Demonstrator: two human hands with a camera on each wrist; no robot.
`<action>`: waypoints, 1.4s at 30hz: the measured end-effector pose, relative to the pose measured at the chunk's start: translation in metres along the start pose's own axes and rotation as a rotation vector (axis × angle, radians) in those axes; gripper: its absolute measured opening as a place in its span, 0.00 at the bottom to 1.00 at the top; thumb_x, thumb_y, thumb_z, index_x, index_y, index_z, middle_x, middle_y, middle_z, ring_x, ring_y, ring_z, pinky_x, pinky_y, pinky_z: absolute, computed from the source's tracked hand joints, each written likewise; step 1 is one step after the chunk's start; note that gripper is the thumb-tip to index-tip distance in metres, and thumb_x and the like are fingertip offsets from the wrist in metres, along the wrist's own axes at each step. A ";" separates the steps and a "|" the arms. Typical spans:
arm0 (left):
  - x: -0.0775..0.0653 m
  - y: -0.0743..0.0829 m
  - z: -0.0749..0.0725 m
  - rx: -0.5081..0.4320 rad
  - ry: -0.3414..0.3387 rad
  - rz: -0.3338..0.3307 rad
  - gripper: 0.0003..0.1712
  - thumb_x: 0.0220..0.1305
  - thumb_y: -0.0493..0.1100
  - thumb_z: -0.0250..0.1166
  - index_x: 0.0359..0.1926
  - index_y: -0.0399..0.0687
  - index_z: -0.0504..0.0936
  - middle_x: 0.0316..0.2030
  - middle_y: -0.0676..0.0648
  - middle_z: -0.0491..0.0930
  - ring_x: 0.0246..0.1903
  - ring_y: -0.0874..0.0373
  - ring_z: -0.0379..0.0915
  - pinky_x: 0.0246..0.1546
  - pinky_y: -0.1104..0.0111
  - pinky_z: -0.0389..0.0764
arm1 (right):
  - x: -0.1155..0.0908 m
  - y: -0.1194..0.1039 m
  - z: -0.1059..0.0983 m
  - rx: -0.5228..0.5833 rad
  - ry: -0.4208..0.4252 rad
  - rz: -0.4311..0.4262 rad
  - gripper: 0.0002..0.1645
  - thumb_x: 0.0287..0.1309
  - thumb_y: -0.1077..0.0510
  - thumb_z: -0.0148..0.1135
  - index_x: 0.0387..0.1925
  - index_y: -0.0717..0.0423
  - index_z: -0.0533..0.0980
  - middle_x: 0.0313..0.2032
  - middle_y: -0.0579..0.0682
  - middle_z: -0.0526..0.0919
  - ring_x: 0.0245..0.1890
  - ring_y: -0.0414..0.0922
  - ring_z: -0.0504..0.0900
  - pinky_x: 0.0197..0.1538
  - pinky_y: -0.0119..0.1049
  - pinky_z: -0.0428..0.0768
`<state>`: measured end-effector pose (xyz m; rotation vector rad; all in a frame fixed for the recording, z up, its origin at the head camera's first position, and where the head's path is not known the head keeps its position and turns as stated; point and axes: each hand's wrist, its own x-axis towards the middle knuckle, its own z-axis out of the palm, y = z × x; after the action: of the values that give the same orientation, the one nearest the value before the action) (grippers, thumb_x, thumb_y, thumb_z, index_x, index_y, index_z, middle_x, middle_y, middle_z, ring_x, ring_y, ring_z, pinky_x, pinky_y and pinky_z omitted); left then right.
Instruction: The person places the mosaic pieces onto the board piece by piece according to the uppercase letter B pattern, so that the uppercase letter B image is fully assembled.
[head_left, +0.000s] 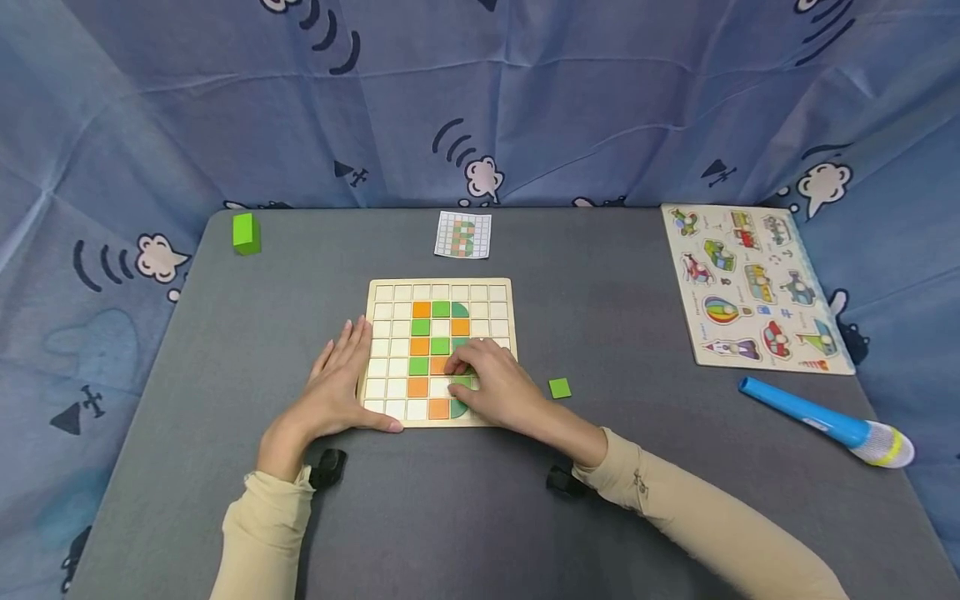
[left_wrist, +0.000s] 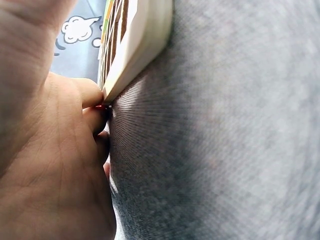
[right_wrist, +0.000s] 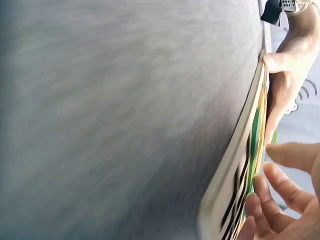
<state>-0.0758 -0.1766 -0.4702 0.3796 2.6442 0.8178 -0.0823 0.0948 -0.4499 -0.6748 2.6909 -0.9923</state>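
Note:
In the head view a light wooden grid board (head_left: 498,310) lies on the table, with orange, green and white squares and some rounded dark-green pieces. My left hand (head_left: 327,392) rests against the board's left side, fingers fairly straight along the edge and thumb at the near-left corner. Over the lower right of the pattern is my right hand (head_left: 495,387), its bent fingertips at the tiles and covering several cells. In the right wrist view its thumb and fingers (right_wrist: 287,187) are apart at the board's surface, with no held piece visible. A loose green square tile (head_left: 559,388) lies right of the board.
Behind the board lies a small pattern card (head_left: 462,235). A green block (head_left: 246,233) stands at the back left. On the right are a picture puzzle board (head_left: 738,287) and a blue toy microphone (head_left: 825,421). A printed blue cloth (head_left: 585,100) hangs behind the grey table (head_left: 300,250).

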 end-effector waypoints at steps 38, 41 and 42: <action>0.000 0.000 0.000 -0.021 -0.011 -0.009 0.88 0.32 0.69 0.82 0.79 0.44 0.31 0.80 0.47 0.28 0.79 0.50 0.20 0.75 0.47 0.31 | -0.060 0.066 -0.072 -0.087 -0.103 0.173 0.19 0.48 0.67 0.76 0.42 0.53 0.80 0.37 0.48 0.79 0.39 0.47 0.75 0.48 0.50 0.66; 0.000 0.000 0.001 -0.022 -0.009 -0.009 0.88 0.32 0.69 0.82 0.79 0.45 0.31 0.80 0.47 0.28 0.79 0.51 0.20 0.75 0.47 0.31 | -0.060 0.067 -0.070 -0.069 -0.090 0.165 0.18 0.47 0.68 0.76 0.40 0.54 0.80 0.35 0.47 0.79 0.37 0.45 0.75 0.45 0.44 0.70; 0.000 0.000 0.001 -0.023 -0.009 -0.008 0.88 0.32 0.69 0.82 0.79 0.45 0.31 0.80 0.47 0.28 0.79 0.51 0.20 0.75 0.47 0.31 | -0.060 0.068 -0.070 -0.059 -0.083 0.162 0.18 0.47 0.68 0.76 0.40 0.54 0.80 0.35 0.48 0.79 0.36 0.45 0.75 0.44 0.42 0.71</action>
<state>-0.0755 -0.1761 -0.4707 0.3656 2.6241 0.8408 -0.0766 0.2085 -0.4400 -0.4876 2.6617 -0.8297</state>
